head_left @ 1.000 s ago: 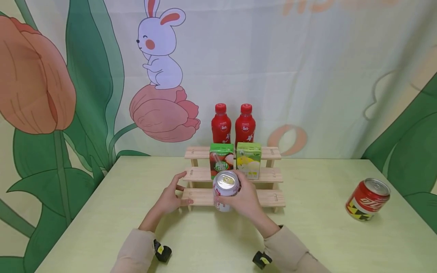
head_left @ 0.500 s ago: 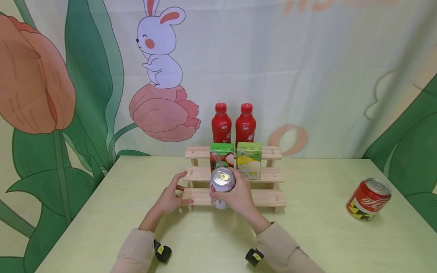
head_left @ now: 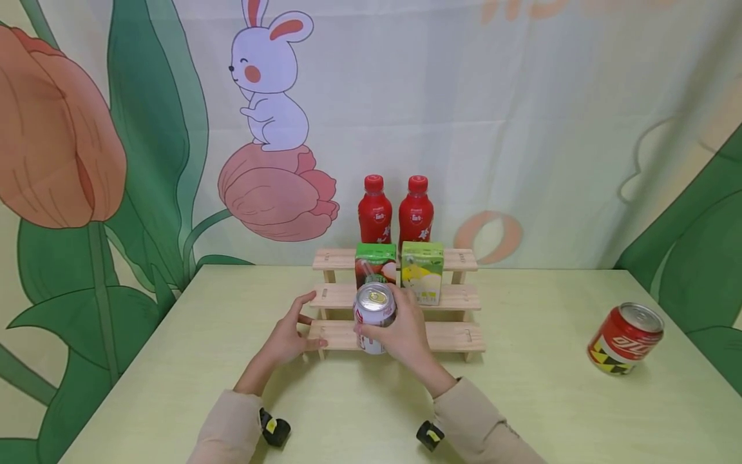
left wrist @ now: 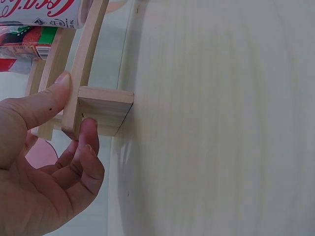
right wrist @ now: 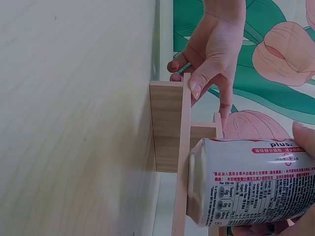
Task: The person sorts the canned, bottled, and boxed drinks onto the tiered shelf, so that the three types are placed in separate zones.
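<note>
My right hand (head_left: 404, 330) grips a white Coca-Cola can (head_left: 371, 319) by its side, thumb in front. The can stands upright at the lowest step of a three-step wooden rack (head_left: 452, 336); in the right wrist view the bottom of the can (right wrist: 197, 182) is right at the board. My left hand (head_left: 288, 336) holds the left end of that step (left wrist: 74, 110), thumb on top and fingertips under it. Behind the can, a green-topped juice box (head_left: 377, 258) and a yellow-green juice box (head_left: 422, 274) stand on the middle step.
Two red bottles (head_left: 375, 216) stand on the top step at the back. A red can (head_left: 626, 338) is on the pale table (head_left: 539, 386) at the far right. A printed curtain (head_left: 371, 96) hangs behind the table.
My right hand has moved the white can a little to the left along the lowest step, in front of the green-topped juice box. My left hand stays on the rack.
</note>
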Available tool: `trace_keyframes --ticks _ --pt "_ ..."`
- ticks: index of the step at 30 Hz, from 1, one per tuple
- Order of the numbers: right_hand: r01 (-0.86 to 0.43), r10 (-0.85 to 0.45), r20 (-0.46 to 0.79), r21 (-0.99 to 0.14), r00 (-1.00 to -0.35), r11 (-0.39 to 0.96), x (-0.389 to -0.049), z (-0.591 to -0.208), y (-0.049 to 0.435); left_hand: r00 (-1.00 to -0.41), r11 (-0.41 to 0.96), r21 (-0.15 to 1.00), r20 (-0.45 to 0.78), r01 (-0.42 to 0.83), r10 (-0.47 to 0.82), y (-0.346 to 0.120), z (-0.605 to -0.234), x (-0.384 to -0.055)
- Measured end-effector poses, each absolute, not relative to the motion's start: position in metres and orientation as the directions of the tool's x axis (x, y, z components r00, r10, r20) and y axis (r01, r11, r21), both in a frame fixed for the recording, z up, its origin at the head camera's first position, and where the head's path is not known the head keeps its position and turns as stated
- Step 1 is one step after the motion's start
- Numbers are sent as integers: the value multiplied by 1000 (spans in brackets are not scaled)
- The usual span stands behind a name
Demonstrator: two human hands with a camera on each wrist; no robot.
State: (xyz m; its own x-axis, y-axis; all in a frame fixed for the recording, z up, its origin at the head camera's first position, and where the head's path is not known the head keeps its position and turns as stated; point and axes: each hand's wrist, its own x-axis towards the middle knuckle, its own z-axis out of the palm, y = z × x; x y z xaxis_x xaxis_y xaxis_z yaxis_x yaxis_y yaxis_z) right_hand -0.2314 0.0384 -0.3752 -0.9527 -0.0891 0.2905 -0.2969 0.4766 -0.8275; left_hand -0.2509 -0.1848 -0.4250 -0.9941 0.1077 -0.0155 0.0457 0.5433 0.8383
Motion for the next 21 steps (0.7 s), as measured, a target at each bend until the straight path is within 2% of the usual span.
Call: trace_keyframes --ticks 6,21 --pt "-320 -67 329 -820 -942 474 -234 -377 37 -994 542 839 -12 49 108 -185 -425 -251" --pt "-303 -77 300 -845 -951 441 -231 -376 49 -995 551 834 -27 33 99 -185 -426 -252"
